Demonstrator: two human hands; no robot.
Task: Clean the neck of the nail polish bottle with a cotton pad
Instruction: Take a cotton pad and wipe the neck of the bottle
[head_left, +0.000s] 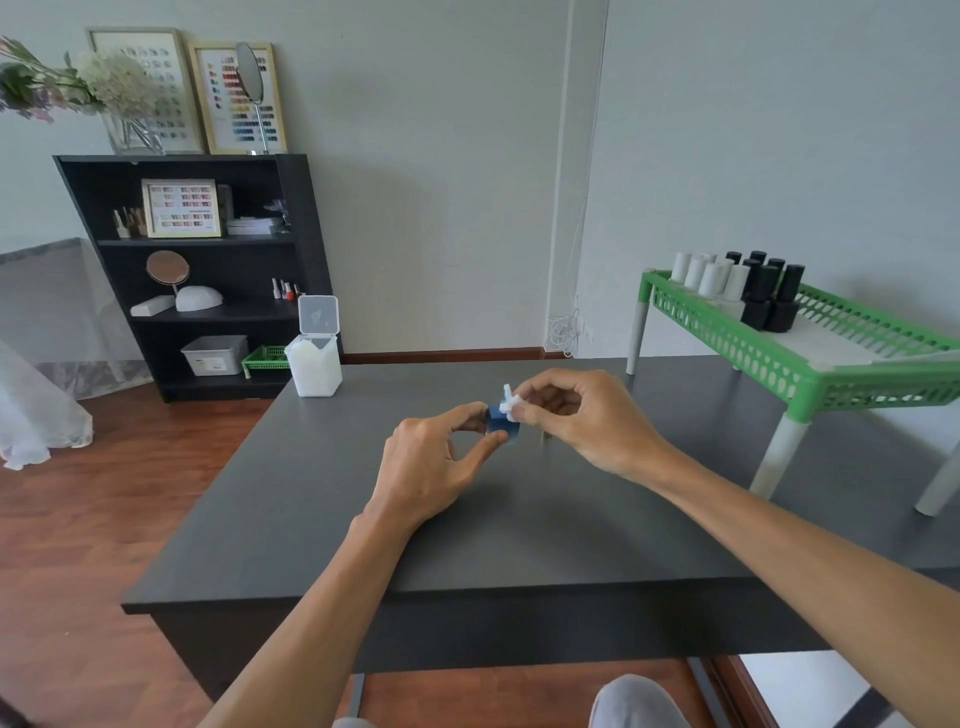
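A small blue nail polish bottle (500, 422) stands near the middle of the dark table (363, 519). My left hand (434, 465) pinches the bottle's body between thumb and fingers. My right hand (574, 418) holds a white cotton pad (510, 404) pressed against the top of the bottle, where its neck is. The pad and my fingers hide the neck. I see no cap on the bottle.
An open white box of cotton pads (314, 358) stands at the table's far left corner. A green rack (810, 358) at the right carries several white and black bottles. A black shelf unit (208, 270) stands behind on the left.
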